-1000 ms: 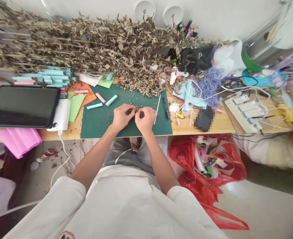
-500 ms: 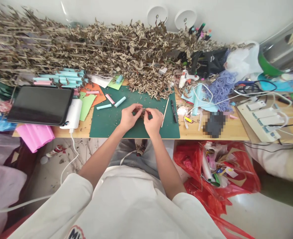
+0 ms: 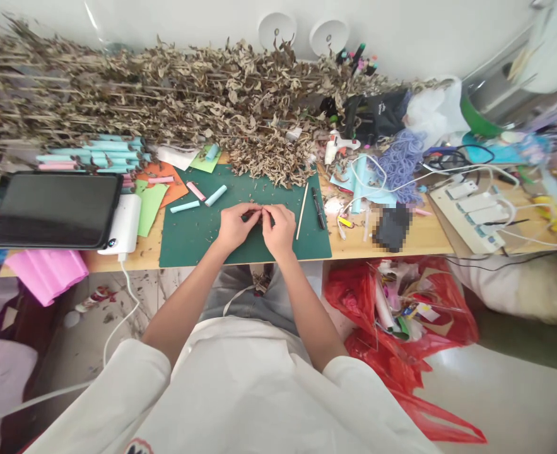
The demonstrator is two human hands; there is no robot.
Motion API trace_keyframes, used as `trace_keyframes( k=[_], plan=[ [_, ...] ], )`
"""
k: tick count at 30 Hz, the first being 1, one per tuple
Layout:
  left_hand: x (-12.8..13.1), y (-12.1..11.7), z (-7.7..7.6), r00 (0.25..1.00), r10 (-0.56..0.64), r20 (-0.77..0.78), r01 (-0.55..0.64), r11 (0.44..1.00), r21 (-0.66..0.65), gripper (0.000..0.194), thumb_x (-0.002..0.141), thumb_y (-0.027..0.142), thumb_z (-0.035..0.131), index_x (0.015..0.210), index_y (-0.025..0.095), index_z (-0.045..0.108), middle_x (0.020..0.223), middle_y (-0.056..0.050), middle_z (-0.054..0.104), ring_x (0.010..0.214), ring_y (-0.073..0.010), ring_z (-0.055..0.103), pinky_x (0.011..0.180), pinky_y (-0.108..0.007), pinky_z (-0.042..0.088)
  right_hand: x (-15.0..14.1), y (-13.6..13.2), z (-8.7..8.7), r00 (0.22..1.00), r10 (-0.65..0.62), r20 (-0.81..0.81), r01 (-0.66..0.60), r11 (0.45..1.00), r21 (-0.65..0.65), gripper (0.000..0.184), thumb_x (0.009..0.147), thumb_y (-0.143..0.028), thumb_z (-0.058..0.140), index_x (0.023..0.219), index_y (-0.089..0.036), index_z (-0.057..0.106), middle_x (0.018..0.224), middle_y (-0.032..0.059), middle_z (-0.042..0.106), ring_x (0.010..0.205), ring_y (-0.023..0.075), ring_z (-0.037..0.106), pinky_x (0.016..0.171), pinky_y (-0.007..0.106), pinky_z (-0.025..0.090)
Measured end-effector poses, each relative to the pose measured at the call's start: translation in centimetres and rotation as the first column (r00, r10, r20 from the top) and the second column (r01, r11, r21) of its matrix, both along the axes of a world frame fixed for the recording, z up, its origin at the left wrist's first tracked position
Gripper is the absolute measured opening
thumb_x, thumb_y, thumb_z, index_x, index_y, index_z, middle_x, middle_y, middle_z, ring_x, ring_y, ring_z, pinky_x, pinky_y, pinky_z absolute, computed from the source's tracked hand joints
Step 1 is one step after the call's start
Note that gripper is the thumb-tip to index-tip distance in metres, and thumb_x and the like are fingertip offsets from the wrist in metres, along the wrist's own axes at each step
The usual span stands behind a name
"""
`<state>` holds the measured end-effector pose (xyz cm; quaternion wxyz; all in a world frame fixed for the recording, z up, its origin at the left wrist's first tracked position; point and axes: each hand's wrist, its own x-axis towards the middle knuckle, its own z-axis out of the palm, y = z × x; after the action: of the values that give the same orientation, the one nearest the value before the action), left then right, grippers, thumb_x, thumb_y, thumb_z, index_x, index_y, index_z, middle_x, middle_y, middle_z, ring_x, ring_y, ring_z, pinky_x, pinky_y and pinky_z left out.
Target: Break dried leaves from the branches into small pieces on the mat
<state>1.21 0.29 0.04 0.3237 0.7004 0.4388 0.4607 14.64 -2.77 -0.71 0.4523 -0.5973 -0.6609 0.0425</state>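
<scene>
Dried leaves [image 3: 271, 161] lie heaped in the upper middle of the frame, spilling onto the far edge of a green mat [image 3: 188, 236]. From my remote seat I see the left hand [image 3: 234, 226] and right hand [image 3: 279, 230] near the centre, fingertips drawn together over the mat. The fingers cover whatever may be between them; I cannot tell whether either hand is grasping a leaf or just pressing against the other. Right of the hands I make out a thin stick [image 3: 301, 211] and a black pen [image 3: 318, 208]. Dried stalks [image 3: 112, 94] fill the upper left, cut off by the frame's edge. A dark object [image 3: 392, 228] right of centre is pixelated beyond recognition. At the right edge, I get only part of another person's sleeve [image 3: 519, 287].
</scene>
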Motion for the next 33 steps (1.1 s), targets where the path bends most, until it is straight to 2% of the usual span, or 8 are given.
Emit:
trace_keyframes(
  k=[12, 20, 24, 30, 33],
  plan=[
    [0.11, -0.09, 0.34, 0.998, 0.021, -0.052, -0.019, 0.999, 0.042, 0.012, 0.08, 0.02, 0.066, 0.087, 0.015, 0.075, 0.082, -0.004, 0.076, 0.07, -0.0133, 0.068, 0.07, -0.024, 0.055, -0.2, 0.1, 0.3, 0.999, 0.008, 0.043, -0.004, 0.996, -0.085, 0.016, 0.097, -0.021, 0.044, 0.09, -0.021, 0.058, 0.089, 0.0053, 0.064, 0.087, 0.0201, 0.058, 0.08, 0.033, 0.04],
    [0.19, -0.07, 0.37, 1.0, 0.011, -0.015, -0.011, 0.999, 0.033, 0.011, 0.08, 0.019, 0.066, 0.086, 0.015, 0.074, 0.082, -0.004, 0.076, 0.07, -0.0137, 0.068, 0.07, -0.025, 0.055, -0.27, 0.0, 0.26, 0.996, -0.017, 0.085, 0.021, 0.999, -0.049, 0.016, 0.097, -0.021, 0.043, 0.091, -0.02, 0.057, 0.09, 0.0054, 0.064, 0.087, 0.0203, 0.057, 0.08, 0.033, 0.04],
    [0.08, -0.06, 0.12, 0.997, 0.022, 0.071, -0.019, 0.999, -0.047, 0.01, 0.079, 0.019, 0.067, 0.085, 0.015, 0.074, 0.082, -0.004, 0.075, 0.071, -0.0141, 0.069, 0.071, -0.024, 0.056, 0.06, 0.09, 0.08, 0.995, -0.095, 0.03, 0.096, 0.994, -0.046, 0.017, 0.097, -0.02, 0.042, 0.09, -0.019, 0.058, 0.087, 0.0067, 0.063, 0.085, 0.0203, 0.057, 0.076, 0.032, 0.041],
    [-0.14, 0.18, -0.04, 0.993, 0.031, 0.116, -0.023, 0.997, -0.073, 0.013, 0.086, 0.026, 0.065, 0.089, 0.017, 0.073, 0.087, -0.004, 0.075, 0.074, -0.0143, 0.068, 0.072, -0.025, 0.056, 0.18, 0.1, -0.16, 0.998, -0.052, -0.019, 0.052, 0.998, 0.027, 0.017, 0.095, -0.025, 0.051, 0.085, -0.02, 0.063, 0.082, 0.0045, 0.067, 0.082, 0.0188, 0.061, 0.078, 0.032, 0.044],
    [-0.12, 0.22, -0.05, 0.993, 0.034, 0.115, -0.026, 0.997, -0.071, 0.013, 0.087, 0.028, 0.064, 0.089, 0.017, 0.072, 0.087, -0.004, 0.075, 0.075, -0.0144, 0.068, 0.073, -0.025, 0.056, 0.06, -0.12, -0.06, 0.996, -0.056, -0.066, 0.057, 0.998, 0.024, 0.015, 0.092, -0.025, 0.055, 0.081, -0.02, 0.064, 0.078, 0.0032, 0.067, 0.076, 0.0178, 0.061, 0.076, 0.033, 0.046]
  ],
)
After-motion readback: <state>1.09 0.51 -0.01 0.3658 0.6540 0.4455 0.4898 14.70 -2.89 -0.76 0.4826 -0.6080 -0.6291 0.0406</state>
